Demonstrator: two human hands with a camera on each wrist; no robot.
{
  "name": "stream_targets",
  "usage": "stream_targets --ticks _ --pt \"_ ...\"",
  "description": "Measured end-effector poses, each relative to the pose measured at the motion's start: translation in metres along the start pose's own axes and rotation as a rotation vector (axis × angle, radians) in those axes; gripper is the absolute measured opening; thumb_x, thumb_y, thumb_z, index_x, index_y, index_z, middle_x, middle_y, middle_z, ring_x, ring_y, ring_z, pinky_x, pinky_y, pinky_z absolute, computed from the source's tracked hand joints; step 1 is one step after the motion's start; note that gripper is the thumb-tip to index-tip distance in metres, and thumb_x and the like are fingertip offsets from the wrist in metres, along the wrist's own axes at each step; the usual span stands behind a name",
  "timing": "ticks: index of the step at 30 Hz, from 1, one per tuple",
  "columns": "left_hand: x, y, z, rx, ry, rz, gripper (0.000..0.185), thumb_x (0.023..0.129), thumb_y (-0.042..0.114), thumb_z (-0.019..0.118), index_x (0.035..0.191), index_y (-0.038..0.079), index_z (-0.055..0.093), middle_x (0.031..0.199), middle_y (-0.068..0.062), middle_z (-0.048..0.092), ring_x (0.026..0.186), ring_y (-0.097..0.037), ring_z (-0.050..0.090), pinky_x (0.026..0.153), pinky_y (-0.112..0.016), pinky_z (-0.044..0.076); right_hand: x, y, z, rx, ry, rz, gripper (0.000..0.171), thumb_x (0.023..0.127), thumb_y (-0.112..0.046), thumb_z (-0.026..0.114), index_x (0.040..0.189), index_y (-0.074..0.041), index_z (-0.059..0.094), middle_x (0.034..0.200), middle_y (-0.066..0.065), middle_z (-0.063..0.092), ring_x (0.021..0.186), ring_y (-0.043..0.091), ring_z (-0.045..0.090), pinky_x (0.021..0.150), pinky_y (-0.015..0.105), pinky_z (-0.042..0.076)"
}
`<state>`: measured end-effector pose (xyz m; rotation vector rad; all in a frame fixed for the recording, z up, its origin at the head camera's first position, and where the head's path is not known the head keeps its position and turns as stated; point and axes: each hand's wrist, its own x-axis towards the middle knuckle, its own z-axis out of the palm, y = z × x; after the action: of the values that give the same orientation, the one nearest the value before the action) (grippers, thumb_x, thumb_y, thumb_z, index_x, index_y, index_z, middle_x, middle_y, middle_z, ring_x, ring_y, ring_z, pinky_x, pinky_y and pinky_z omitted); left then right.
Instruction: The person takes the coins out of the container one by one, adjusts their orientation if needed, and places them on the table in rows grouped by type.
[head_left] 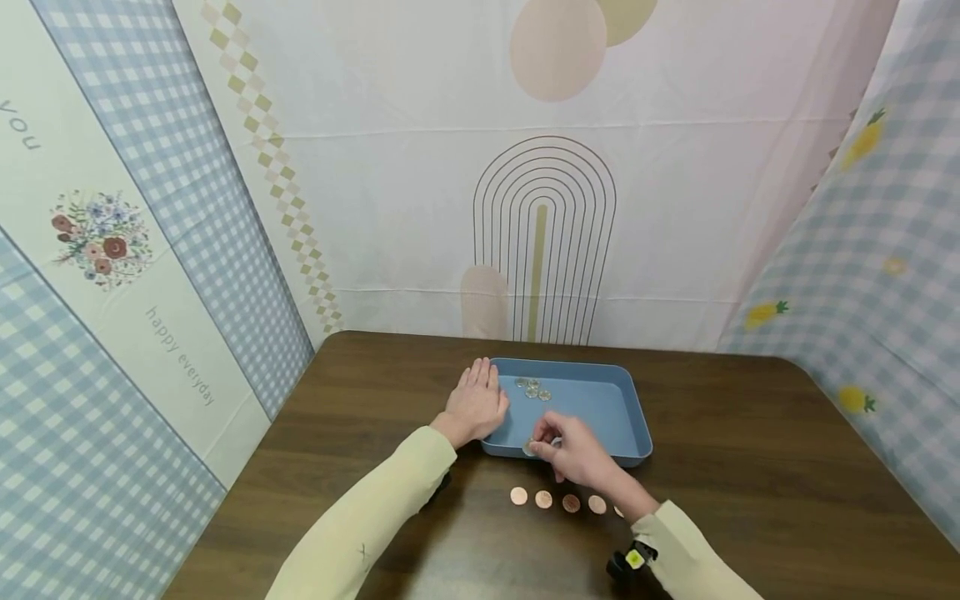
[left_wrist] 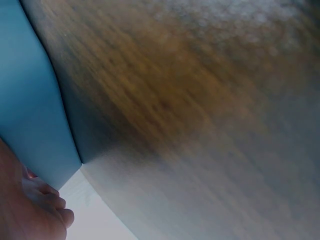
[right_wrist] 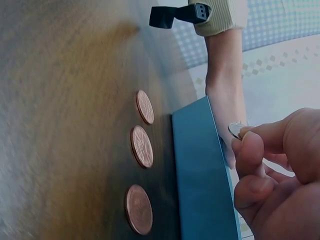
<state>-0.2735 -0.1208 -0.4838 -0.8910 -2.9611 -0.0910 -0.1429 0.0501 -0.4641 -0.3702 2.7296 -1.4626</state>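
My right hand (head_left: pixel 573 450) pinches a silver coin (right_wrist: pixel 235 130) between thumb and fingertips, above the near rim of a blue tray (head_left: pixel 592 408). Straight fingers of my left hand (head_left: pixel 476 404) lie over the tray's left edge; only part of that hand (left_wrist: pixel 35 210) shows in the left wrist view, beside the tray wall. Inside the tray, several silver coins (head_left: pixel 532 392) sit in a small cluster toward the back left. A row of copper coins (head_left: pixel 543 499) lies on the table in front of the tray, the rightmost partly hidden by my right wrist.
The tray stands on a dark brown wooden table (head_left: pixel 375 392). Behind the table hangs a pale patterned cloth (head_left: pixel 390 208), with blue checked cloth (head_left: pixel 135 108) at the left side. A black strap (head_left: pixel 630 560) is on my right wrist.
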Motion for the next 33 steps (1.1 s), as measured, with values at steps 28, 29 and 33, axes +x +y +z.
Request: stream_targets --ticks 28,29,33 --pt "0.008 0.001 -0.001 -0.011 -0.015 -0.022 0.061 0.104 0.035 0.022 0.154 -0.001 0.025 0.163 -0.019 0.021 0.153 -0.031 0.016 0.125 -0.043 0.016 -0.014 0.004 0.012 -0.062 -0.339 -0.004 0.013 0.089 -0.014 0.071 0.08 -0.013 0.062 0.061 0.002 0.06 0.037 0.006 0.049 0.038 0.025 0.046" --pt "0.008 0.001 0.0 -0.014 -0.016 -0.024 0.061 0.104 0.035 0.022 0.154 -0.001 0.026 0.163 -0.019 0.021 0.153 -0.031 0.016 0.125 -0.043 0.016 -0.014 0.004 0.013 -0.071 -0.35 -0.005 0.013 0.089 -0.015 0.071 0.08 -0.013 0.062 0.061 0.001 0.06 0.037 0.006 0.048 0.038 0.025 0.045" --pt "0.009 0.003 -0.001 -0.022 -0.029 -0.03 0.062 0.104 0.035 0.022 0.154 0.0 0.024 0.163 -0.019 0.019 0.153 -0.03 0.014 0.125 -0.043 0.015 -0.015 0.006 0.013 -0.1 -0.376 -0.014 0.014 0.088 -0.014 0.072 0.078 -0.013 0.062 0.059 -0.005 0.056 0.037 0.005 0.049 0.038 0.024 0.045"
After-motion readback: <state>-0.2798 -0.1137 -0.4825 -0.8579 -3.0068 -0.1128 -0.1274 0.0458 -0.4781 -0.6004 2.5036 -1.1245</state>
